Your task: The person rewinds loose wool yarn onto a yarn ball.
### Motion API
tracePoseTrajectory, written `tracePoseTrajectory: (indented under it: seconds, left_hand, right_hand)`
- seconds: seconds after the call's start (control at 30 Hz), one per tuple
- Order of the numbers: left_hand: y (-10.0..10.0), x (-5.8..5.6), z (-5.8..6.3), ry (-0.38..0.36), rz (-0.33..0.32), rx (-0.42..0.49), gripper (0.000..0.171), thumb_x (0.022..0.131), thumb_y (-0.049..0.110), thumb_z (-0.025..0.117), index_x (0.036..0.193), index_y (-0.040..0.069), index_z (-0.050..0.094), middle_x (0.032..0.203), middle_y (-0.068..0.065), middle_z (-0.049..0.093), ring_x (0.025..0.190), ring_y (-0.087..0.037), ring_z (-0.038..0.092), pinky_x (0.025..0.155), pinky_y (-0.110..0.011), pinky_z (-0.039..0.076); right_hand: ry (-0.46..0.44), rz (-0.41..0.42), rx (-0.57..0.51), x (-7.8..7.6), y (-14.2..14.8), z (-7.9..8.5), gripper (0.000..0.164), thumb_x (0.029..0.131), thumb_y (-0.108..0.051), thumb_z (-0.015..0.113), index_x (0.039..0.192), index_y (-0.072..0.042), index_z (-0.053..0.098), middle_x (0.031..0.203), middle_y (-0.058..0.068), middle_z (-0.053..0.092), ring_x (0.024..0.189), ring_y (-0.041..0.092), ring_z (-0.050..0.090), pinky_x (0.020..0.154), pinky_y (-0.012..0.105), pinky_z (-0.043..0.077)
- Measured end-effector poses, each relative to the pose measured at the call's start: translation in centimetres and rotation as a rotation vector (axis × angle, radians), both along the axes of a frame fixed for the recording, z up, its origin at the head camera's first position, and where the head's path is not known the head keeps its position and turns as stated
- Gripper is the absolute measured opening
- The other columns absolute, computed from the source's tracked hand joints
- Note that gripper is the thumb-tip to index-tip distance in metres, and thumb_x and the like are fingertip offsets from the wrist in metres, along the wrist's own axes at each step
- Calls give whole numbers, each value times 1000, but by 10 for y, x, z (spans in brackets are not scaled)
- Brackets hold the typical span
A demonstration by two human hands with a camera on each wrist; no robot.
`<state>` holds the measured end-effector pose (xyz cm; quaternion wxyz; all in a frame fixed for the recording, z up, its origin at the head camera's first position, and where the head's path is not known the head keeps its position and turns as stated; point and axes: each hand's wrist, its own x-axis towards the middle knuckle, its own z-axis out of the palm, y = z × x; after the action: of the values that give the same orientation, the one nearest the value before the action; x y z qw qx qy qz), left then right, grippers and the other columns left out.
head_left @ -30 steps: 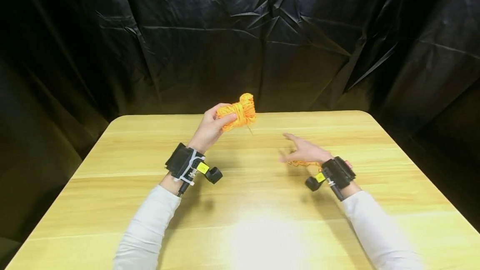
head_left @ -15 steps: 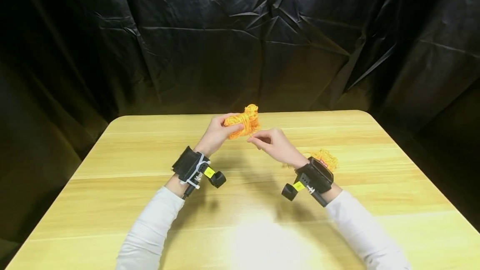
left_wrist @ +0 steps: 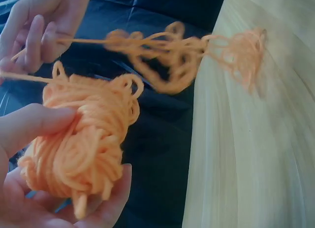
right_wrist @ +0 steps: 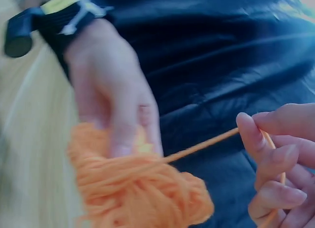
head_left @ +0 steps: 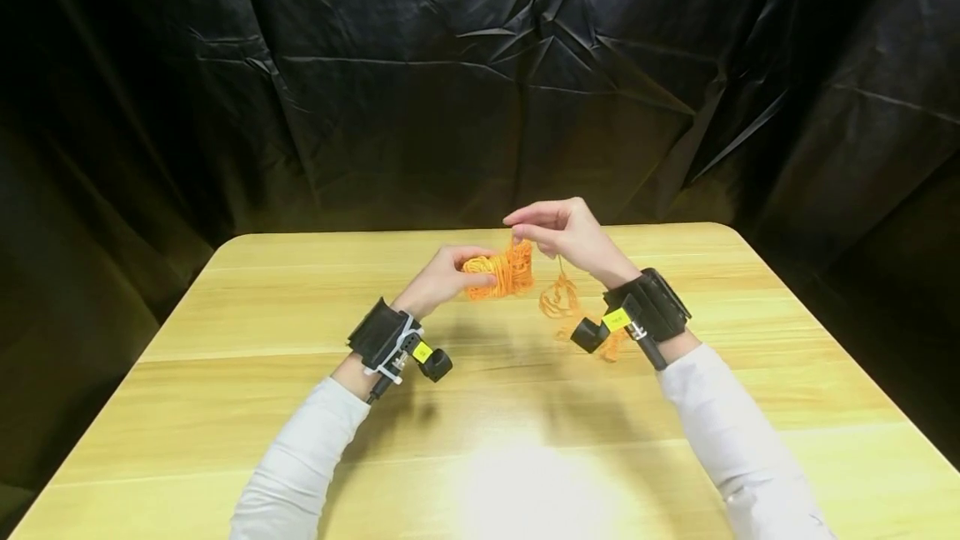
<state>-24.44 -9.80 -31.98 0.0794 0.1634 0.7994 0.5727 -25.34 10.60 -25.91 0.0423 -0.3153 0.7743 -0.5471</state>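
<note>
My left hand [head_left: 442, 280] grips a wound bundle of orange yarn [head_left: 510, 272], thumb on the near side and fingers behind and below. Up and to the right of it, my right hand [head_left: 573, 233] pinches the yarn strand [right_wrist: 202, 146] between thumb and fingertip. That strand runs taut from the bundle [left_wrist: 86, 134] to the pinch, then passes down across the other curled fingers. Below the right hand dangles a loose, tangled length of yarn [head_left: 559, 298], which in the left wrist view trails down to a looser heap [left_wrist: 246, 58] on the table.
The wooden table [head_left: 480, 407] has rounded far corners, with a bright glare spot near its front. A black sheet [head_left: 420, 107] hangs behind it. Each wrist carries a strapped camera [head_left: 435, 365], and part of the yarn heap is hidden behind the right one [head_left: 590, 335].
My right hand came in from the right, pinched the strand at the bundle, then rose above it, lifting tangled yarn off the table. The left hand lowered the bundle and shifted slightly right.
</note>
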Motion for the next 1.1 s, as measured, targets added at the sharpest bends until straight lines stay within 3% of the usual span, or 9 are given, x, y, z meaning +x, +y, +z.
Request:
tracePoseTrajectory:
  seconds: [0.23,0.4,0.5,0.6,0.7,0.8,0.93,1.1]
  left_hand:
    - [-2,2,4,31,-145,-53,37,80,12,65,116,6,59,110,-9,61,91,-21,55,79,-31,47]
    - [-5,3,7,12,-193,23,38,80,10,65,117,6,57,109,-8,61,88,-21,57,78,-31,48]
    - [-5,3,8,3,-165,104,38,81,9,64,117,5,56,109,-9,60,88,-20,58,79,-31,48]
    - [-5,4,9,-9,-107,168,37,81,11,64,117,7,55,109,-10,59,90,-20,58,80,-33,49]
    - [-5,3,10,1,-37,190,36,82,13,64,116,8,54,110,-9,57,93,-21,57,78,-33,49]
    - [-4,2,11,6,34,196,35,82,13,63,115,8,52,110,-10,56,94,-21,56,76,-30,50]
    - [-5,1,11,-9,101,205,36,82,11,63,115,5,50,110,-13,57,89,-21,58,74,-27,51]
    - [-4,0,8,-14,143,201,35,82,9,63,114,3,50,109,-16,59,84,-18,59,72,-24,51]
  right_hand:
    - [-20,-38,-118,-19,5,-13,28,82,-16,64,105,0,63,86,7,67,47,20,35,44,25,31]
    - [-63,-116,-75,-27,5,-41,26,85,-11,60,104,5,62,92,12,66,60,12,50,56,22,43]
    - [-93,-157,-21,-25,1,-59,22,86,-4,55,102,9,61,97,15,65,77,10,57,74,28,47]
    - [-124,-164,-5,-19,-3,-75,18,84,0,51,93,14,60,87,20,65,79,12,57,82,33,45]
    - [-119,-126,-14,-12,-9,-85,19,86,-2,50,85,15,60,75,20,62,69,16,55,77,33,46]
    - [-67,-46,26,-6,-13,-89,22,90,-6,48,92,9,64,76,20,60,62,14,53,65,30,47]
    - [21,47,121,1,-16,-87,23,91,-9,48,101,4,64,72,12,58,55,11,47,51,26,43]
    - [88,106,211,9,-16,-77,20,91,-14,50,91,-2,66,62,10,52,48,9,40,45,20,34]
